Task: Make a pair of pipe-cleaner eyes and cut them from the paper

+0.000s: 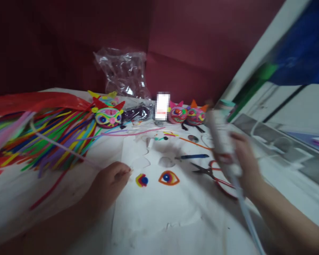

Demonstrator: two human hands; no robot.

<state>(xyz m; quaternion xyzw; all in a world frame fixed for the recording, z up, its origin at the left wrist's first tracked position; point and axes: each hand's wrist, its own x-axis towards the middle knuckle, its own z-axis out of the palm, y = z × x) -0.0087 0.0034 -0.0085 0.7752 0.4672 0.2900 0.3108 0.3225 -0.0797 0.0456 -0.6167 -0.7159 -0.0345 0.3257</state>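
Observation:
My left hand (113,179) is closed in a pinch at the left edge of a white paper sheet (149,219). A long pale pink pipe cleaner (63,147) runs into it from the left. On the paper, just right of those fingertips, lies a partly filled eye shape (142,180) of yellow, red and blue pipe cleaner. Beside it is a fuller eye (169,178) with an orange outline. My right hand (243,156), raised on the right, is wrapped round a blurred white glue gun (220,132). A translucent glue stick (246,209) trails from its rear.
Scissors (202,170) with red handles and a blue craft knife (194,156) lie near the right hand. Colourful pipe cleaners (55,138) are heaped left. Decorated animal heads (108,115), a lit phone (162,106) and a clear plastic bag (124,72) stand along the back.

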